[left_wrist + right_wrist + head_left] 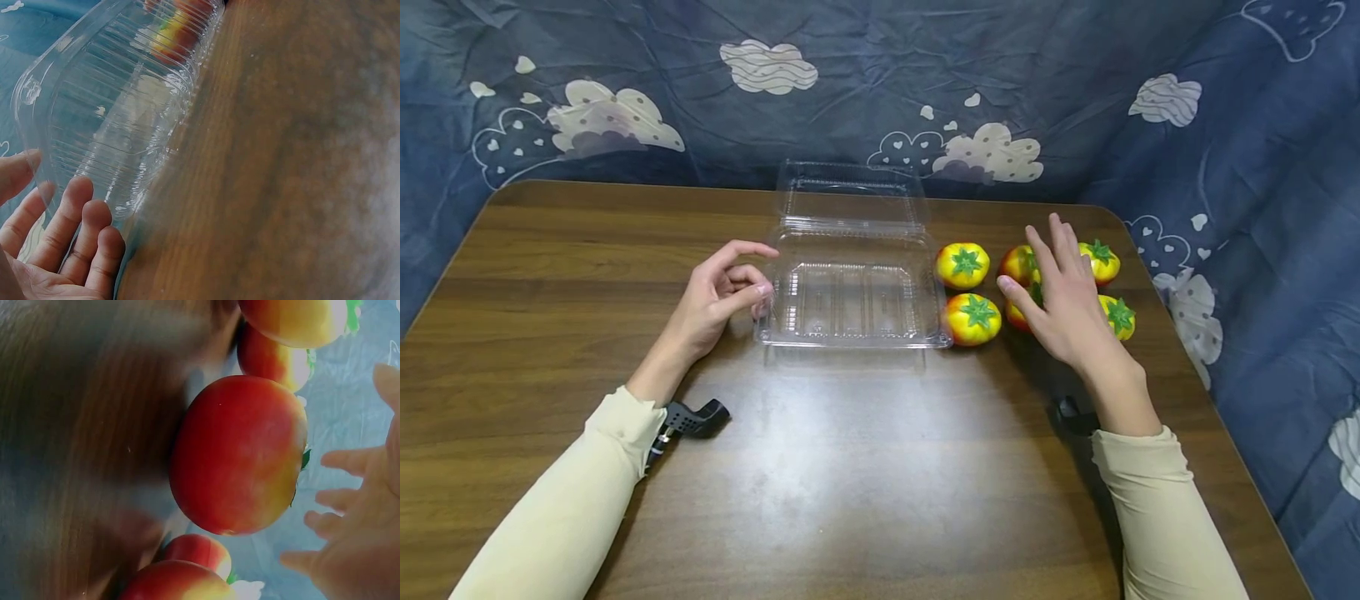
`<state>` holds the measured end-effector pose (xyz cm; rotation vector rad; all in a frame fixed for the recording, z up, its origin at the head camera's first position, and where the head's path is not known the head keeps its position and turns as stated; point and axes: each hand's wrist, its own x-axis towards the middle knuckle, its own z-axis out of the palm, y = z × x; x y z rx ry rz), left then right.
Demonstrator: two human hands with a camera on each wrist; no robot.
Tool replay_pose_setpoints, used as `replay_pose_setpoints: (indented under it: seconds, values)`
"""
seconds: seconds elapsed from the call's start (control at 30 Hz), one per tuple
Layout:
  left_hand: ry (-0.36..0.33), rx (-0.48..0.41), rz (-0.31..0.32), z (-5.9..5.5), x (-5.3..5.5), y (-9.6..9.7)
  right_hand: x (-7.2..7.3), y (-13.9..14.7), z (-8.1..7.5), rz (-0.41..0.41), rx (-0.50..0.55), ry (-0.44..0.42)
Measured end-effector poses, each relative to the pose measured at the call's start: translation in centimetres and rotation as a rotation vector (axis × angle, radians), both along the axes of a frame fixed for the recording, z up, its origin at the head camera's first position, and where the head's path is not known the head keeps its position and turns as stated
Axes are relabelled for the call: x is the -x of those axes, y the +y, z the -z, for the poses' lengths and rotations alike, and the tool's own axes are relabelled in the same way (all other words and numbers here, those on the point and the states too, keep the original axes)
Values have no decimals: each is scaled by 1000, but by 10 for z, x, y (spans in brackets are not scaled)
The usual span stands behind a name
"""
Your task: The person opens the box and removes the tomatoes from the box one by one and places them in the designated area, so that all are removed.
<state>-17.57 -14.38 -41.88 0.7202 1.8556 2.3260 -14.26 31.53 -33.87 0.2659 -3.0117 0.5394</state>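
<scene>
A clear plastic clamshell box lies on the table with its lid folded back. My left hand is at the box's left edge, fingers loosely bent and fingertips right at the rim. Out to the right, my right hand hovers with spread, straight fingers over a group of red-and-yellow, tomato-like fruits. It partly hides several of them. One such fruit fills the middle of the right wrist view, beside the fingers. Two more, a rear fruit and a front fruit, sit against the box's right side.
The brown wooden table ends at a blue cloth with cloud prints behind and to the right. A black wrist strap piece juts from the left sleeve, another dark piece from the right wrist.
</scene>
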Motion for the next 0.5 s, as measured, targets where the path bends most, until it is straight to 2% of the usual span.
replay_pose_setpoints:
  seconds: [0.3,0.5]
  values:
    - [-9,-10,0,0,1,2,-1,-3,4,-13,-120,-13]
    - [-8,-77,18,0,2,0,-1,-5,7,-21,-179,6]
